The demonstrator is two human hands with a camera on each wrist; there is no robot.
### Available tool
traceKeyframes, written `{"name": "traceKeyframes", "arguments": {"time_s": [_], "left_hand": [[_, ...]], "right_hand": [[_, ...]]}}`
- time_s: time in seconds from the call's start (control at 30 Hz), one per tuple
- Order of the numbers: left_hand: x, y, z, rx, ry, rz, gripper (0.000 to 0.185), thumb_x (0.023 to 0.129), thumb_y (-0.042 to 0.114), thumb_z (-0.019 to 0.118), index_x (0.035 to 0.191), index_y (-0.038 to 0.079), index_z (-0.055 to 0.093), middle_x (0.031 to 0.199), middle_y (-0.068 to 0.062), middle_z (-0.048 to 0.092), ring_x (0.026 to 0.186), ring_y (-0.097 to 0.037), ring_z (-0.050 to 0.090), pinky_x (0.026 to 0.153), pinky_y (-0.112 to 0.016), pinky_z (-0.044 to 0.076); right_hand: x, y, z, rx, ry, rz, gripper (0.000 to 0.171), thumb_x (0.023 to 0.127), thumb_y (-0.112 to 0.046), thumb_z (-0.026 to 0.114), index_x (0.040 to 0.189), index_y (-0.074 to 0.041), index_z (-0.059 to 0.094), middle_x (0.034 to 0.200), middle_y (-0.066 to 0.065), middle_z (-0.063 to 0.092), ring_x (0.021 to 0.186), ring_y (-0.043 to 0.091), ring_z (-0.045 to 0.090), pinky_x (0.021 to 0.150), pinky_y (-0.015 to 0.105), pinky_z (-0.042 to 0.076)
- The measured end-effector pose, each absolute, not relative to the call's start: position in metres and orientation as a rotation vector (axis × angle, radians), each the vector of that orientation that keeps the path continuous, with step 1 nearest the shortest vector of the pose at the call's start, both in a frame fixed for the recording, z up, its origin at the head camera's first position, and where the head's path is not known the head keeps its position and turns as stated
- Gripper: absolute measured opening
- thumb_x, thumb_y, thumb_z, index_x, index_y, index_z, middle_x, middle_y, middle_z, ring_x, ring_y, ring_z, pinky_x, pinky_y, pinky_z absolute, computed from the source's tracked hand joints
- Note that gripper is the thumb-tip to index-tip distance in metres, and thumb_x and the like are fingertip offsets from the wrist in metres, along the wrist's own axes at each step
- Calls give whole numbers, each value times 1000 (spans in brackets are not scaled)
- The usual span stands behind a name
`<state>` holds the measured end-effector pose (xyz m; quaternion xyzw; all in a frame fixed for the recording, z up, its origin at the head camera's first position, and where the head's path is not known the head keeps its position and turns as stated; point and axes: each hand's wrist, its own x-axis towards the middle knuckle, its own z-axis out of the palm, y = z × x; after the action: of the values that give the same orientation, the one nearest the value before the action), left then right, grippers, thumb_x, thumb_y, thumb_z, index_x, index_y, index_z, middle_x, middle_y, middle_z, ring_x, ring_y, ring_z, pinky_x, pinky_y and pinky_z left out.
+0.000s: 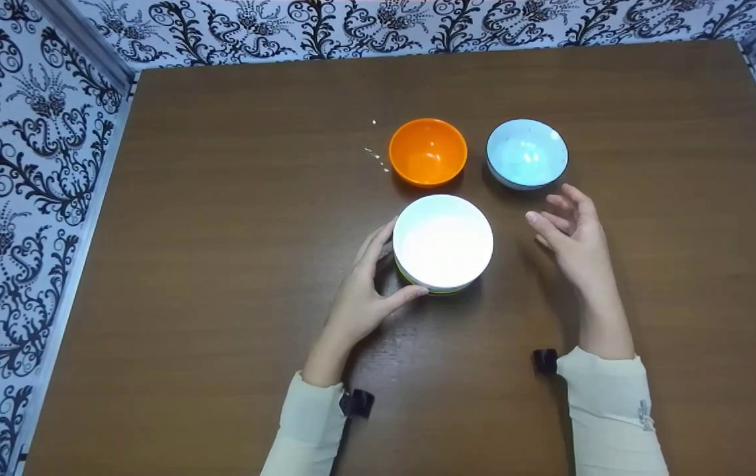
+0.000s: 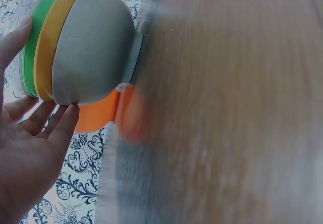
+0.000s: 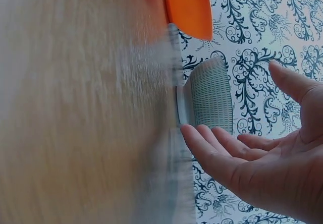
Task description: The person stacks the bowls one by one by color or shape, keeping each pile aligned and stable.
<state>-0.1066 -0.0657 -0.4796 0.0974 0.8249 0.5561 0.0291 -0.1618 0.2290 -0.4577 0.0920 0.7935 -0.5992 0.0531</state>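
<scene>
A stack of nested bowls (image 1: pixel 442 241) stands at the table's middle, white on top, with green, yellow and grey bowls beneath (image 2: pixel 86 47). My left hand (image 1: pixel 396 264) grips the stack from its left side, thumb on the near rim and fingers (image 2: pixel 60 128) against the grey underside. My right hand (image 1: pixel 553 208) hovers open to the right of the stack, just in front of a light blue bowl (image 1: pixel 526 153), holding nothing; its fingers (image 3: pixel 217 148) stay a little apart from the bowl's ribbed outside (image 3: pixel 209 95). An orange bowl (image 1: pixel 428 151) sits behind the stack.
A few pale crumbs (image 1: pixel 378 155) lie left of the orange bowl. The brown wooden table (image 1: pixel 219 264) is fenced by black-and-white patterned walls (image 1: pixel 20 198) on the left, back and right.
</scene>
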Motion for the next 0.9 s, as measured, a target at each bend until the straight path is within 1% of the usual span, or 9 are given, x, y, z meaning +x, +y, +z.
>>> {"name": "traceKeyframes", "arguments": {"time_s": [0.13, 0.2, 0.3, 0.4, 0.53, 0.67, 0.77, 0.83, 0.9], "left_hand": [[-106, -65, -480, 303, 2544, 1716, 97, 78, 31, 86, 156, 18, 31, 160, -1, 35, 146, -16, 38, 121, -32, 33], [-106, -65, -480, 300, 2540, 1718, 97, 77, 31, 86, 156, 18, 31, 160, -1, 35, 145, -15, 38, 120, -31, 34], [-106, -65, -479, 292, 2541, 1713, 97, 77, 31, 86, 157, 20, 31, 160, 0, 34, 145, -15, 38, 120, -31, 34], [-106, -66, -479, 285, 2546, 1703, 98, 77, 33, 86, 157, 22, 30, 161, 1, 34, 145, -15, 38, 120, -31, 34], [-106, -66, -479, 285, 2547, 1702, 97, 78, 34, 85, 157, 22, 30, 161, 1, 33, 145, -15, 38, 121, -32, 34], [-106, -66, -479, 289, 2542, 1711, 97, 78, 35, 85, 157, 22, 30, 161, 1, 33, 145, -15, 38, 121, -33, 34], [-106, -66, -479, 300, 2527, 1734, 97, 77, 34, 85, 157, 21, 30, 160, 1, 34, 145, -15, 38, 120, -33, 36], [-106, -66, -479, 308, 2522, 1745, 97, 77, 34, 85, 157, 21, 30, 160, 1, 34, 145, -15, 39, 119, -32, 36], [-106, -66, -479, 316, 2517, 1754, 97, 77, 34, 85, 156, 21, 30, 160, 1, 35, 145, -15, 39, 118, -32, 37]], "right_hand": [[-167, 230, -459, 330, 2341, -1850, 86, 96, -31, 65, 159, -7, 12, 158, 18, 33, 134, 26, 46, 81, 8, 53], [-170, 232, -459, 342, 2312, -1853, 88, 96, -32, 66, 159, -8, 10, 160, 18, 30, 136, 27, 45, 82, 10, 54], [-176, 235, -458, 354, 2260, -1866, 92, 95, -34, 66, 160, -9, 6, 163, 19, 24, 142, 32, 38, 86, 13, 55], [-182, 237, -457, 366, 2202, -1892, 94, 95, -34, 66, 161, -10, 3, 164, 19, 20, 146, 33, 33, 90, 17, 55], [-189, 240, -456, 388, 2115, -1943, 95, 95, -33, 66, 161, -12, 1, 166, 18, 14, 148, 32, 32, 97, 25, 53], [-194, 241, -457, 401, 2035, -1986, 95, 96, -33, 65, 161, -12, 0, 167, 17, 12, 149, 33, 32, 104, 33, 48], [-197, 241, -458, 402, 1965, -2031, 95, 97, -33, 64, 161, -12, -3, 167, 16, 11, 149, 34, 32, 104, 33, 49], [-199, 241, -459, 404, 1905, -2072, 96, 97, -33, 63, 161, -13, -5, 167, 15, 10, 148, 35, 32, 102, 30, 52], [-201, 240, -460, 402, 1854, -2105, 96, 97, -33, 63, 161, -13, -6, 167, 15, 8, 146, 35, 35, 99, 28, 54]]}}
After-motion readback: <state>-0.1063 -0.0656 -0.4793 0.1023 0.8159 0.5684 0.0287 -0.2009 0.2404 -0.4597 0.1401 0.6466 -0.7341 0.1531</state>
